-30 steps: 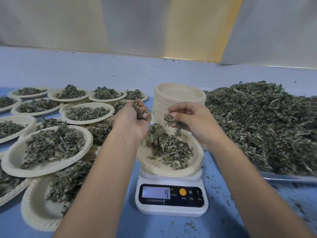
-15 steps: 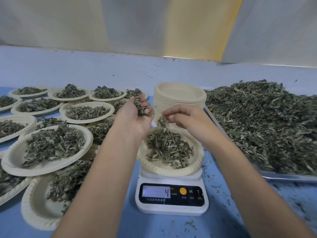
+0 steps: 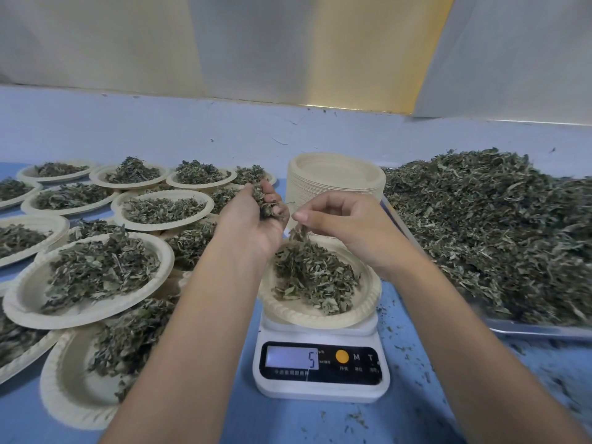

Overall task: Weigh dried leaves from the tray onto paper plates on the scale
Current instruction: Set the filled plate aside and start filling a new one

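Head view, single moment. The scale (image 3: pixel 320 390) sat on the blue tabletop (image 3: pixel 416 411) at lower centre of the frame. Its display (image 3: pixel 292 357) read 5; the unit was not legible. One paper plate (image 3: pixel 320 320) rested on the scale pan, carrying a loose mound (image 3: pixel 312 277) of dried leaves.

The left hand (image 3: pixel 253 222) was at centre frame, its fingers (image 3: pixel 273 197) curled round a reserve clump (image 3: pixel 264 201) of leaves. The right hand (image 3: pixel 347 227) was just to the right of it. Its thumb and fingers (image 3: pixel 300 216) were closed in a pinch on a small tuft (image 3: pixel 298 233), which hung down toward the top of the mound. Whether tuft and mound touched could not be told.

Key relation: the plate lay directly below both hands, toward the bottom of the frame.
- The tuft hung over the plate's far side, inside the rim, so letting go would probably land it on the mound.
- The clump sat above and to the left of the tuft, over the plate's upper-left edge.
- The right hand was the nearer one to the tray (image 3: pixel 528 330) and its leaf heap (image 3: pixel 496 235), which filled the right of the frame.
- The left hand was nearer the filled plates (image 3: pixel 89 274) at left.
- A stack of empty plates (image 3: pixel 336 177) stood just behind the hands.

Judgement: the portion was being fine-tuned by small pinches against the reading. The target weight is unknown, so it cannot be said how much is left to add.
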Demonstrator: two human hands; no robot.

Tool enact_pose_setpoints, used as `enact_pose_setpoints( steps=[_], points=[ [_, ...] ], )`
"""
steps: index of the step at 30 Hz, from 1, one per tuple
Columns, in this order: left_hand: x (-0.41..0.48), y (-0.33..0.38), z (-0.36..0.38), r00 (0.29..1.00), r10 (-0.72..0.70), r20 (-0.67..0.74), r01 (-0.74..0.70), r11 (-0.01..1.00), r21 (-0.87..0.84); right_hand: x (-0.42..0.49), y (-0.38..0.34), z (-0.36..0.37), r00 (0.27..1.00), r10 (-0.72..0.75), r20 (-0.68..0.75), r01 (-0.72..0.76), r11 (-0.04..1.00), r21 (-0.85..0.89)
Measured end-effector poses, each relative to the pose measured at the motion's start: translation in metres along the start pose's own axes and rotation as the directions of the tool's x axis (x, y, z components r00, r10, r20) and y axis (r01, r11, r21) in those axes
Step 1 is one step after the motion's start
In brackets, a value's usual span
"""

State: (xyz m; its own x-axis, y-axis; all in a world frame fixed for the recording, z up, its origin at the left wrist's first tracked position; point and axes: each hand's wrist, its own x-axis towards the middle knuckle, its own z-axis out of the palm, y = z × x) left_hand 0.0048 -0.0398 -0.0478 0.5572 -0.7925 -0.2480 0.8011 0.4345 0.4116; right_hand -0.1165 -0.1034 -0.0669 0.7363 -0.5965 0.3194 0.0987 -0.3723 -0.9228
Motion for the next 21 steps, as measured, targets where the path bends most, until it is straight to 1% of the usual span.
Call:
enact_pose_setpoints(
  steps=[3, 7, 9, 13, 16, 19, 21],
  points=[
    [0.002, -0.001, -0.002, 1.000, -0.010, -0.008, 0.010, 1.000, 0.027, 0.001, 0.001, -0.001, 1.000, -0.012, 0.013, 0.012, 1.000, 0.013],
    [0.003, 0.000, -0.006, 1.000, -0.017, -0.009, 0.019, 0.989, 0.145, 0.001, 0.002, -0.003, 1.000, -0.007, 0.010, 0.007, 1.000, -0.024],
    [0.003, 0.001, -0.007, 1.000, -0.020, -0.011, 0.022, 0.986, 0.163, 0.001, 0.002, -0.004, 1.000, -0.005, -0.007, 0.004, 1.000, -0.028],
    [0.003, 0.002, -0.009, 0.999, -0.012, -0.038, 0.018, 0.985, 0.170, 0.003, 0.002, -0.009, 0.998, -0.010, -0.062, 0.007, 0.999, -0.051],
    [0.004, 0.003, -0.010, 0.999, -0.007, -0.054, 0.016, 0.986, 0.169, 0.003, 0.004, -0.015, 0.990, -0.013, -0.141, 0.003, 0.997, -0.071],
    [0.003, 0.004, -0.010, 0.998, -0.008, -0.055, 0.017, 0.986, 0.164, 0.004, 0.010, -0.020, 0.977, -0.016, -0.214, -0.019, 0.986, -0.164],
    [0.003, 0.004, -0.010, 0.999, -0.009, -0.053, 0.018, 0.986, 0.167, 0.004, 0.013, -0.023, 0.973, -0.002, -0.230, -0.048, 0.976, -0.211]
  ],
)
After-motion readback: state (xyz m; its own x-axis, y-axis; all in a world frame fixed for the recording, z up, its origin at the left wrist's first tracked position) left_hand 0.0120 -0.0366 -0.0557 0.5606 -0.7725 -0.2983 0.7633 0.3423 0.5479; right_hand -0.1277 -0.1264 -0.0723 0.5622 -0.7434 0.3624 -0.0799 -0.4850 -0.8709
